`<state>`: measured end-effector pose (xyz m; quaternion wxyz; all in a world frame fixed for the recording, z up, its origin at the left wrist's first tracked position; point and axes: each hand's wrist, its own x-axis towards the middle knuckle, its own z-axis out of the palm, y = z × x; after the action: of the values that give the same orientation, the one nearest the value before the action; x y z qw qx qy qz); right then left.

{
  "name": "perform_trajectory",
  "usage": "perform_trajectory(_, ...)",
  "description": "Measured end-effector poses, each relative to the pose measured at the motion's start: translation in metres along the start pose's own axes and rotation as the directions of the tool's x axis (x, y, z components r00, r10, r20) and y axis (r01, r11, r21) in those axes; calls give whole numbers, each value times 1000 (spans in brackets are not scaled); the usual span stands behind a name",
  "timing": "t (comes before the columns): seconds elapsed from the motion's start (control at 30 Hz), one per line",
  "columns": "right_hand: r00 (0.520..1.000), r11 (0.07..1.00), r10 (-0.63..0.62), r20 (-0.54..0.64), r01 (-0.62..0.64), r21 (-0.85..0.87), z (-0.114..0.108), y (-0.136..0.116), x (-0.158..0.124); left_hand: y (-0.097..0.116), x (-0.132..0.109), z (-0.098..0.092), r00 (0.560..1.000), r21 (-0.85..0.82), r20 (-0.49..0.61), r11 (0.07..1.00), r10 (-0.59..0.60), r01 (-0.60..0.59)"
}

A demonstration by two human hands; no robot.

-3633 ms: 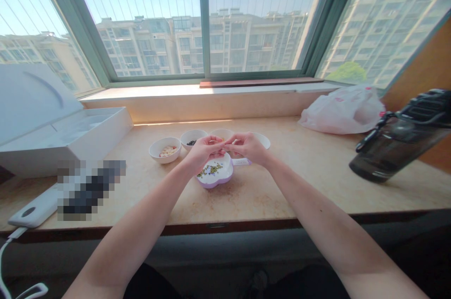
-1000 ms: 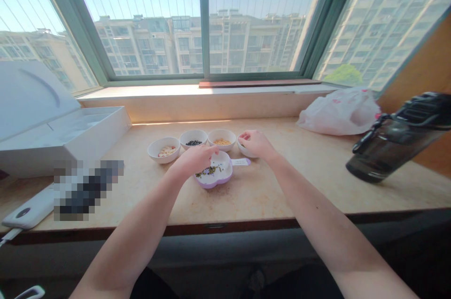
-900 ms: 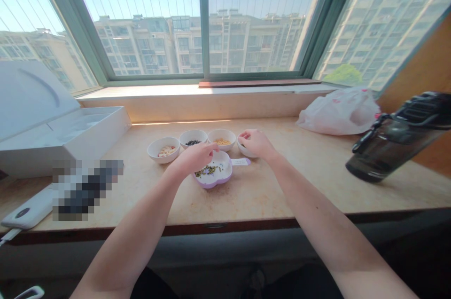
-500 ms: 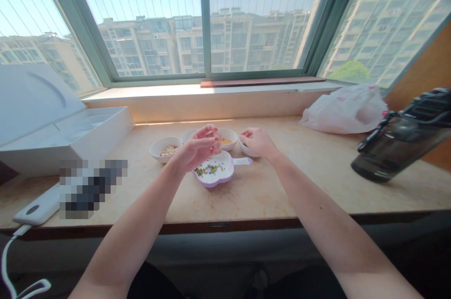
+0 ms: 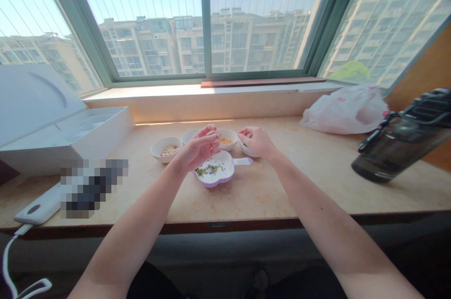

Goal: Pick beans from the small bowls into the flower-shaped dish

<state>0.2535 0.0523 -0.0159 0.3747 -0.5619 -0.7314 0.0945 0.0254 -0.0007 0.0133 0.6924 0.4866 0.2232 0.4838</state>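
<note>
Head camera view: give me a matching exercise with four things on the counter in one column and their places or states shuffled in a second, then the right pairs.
1 purple dish
2 plastic bag
3 dark bottle
4 white box

A far left, lid open
B just below the left hand, green beans inside
C far right edge of the view
D back right, by the sill

Pairs: 1-B, 2-D, 3-C, 4-A

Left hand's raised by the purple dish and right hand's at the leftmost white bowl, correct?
Not quite: the head view shows the right hand at the rightmost white bowl, not the leftmost. The left hand is raised by the purple dish, as you said.
</note>
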Motion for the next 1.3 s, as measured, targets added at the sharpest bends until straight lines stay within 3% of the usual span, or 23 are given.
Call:
perform_trajectory(0.1,998,986,-51,22,46,159,-1,-5,-1,-5,5,0,998,25,-54,1000,-12,13)
perform_trajectory(0.17,989,952,-96,112,58,299,-3,-10,-4,-10,8,-2,993,67,-114,997,-23,31)
perform_trajectory(0.27,947,888,-133,292,-17,460,-5,-19,-9,-17,11,-3,986,111,-155,991,-55,73)
perform_trajectory(0.37,913,843,-141,382,-91,530,-3,-26,-15,-23,12,-4,986,135,-146,986,-77,97)
perform_trajectory(0.7,919,827,-163,358,-70,557,11,-22,-18,-31,10,-4,978,280,-197,952,-64,119)
perform_trajectory(0.93,934,861,-158,319,-28,507,9,-24,-20,-32,12,-5,979,373,-199,921,-35,109)
perform_trajectory(1.0,950,899,-150,275,15,438,6,-23,-18,-31,12,-7,981,549,-191,831,22,89)
perform_trajectory(1.1,989,964,-91,120,57,259,2,-16,-11,-29,10,-12,993,876,-73,481,96,18)
perform_trajectory(1.2,999,998,-16,-41,19,66,-2,-4,-2,-25,9,-15,991,975,134,180,-12,-130)
perform_trajectory(1.3,990,994,74,-118,-83,-72,-7,7,4,-24,8,-15,968,978,208,52,-142,-203)
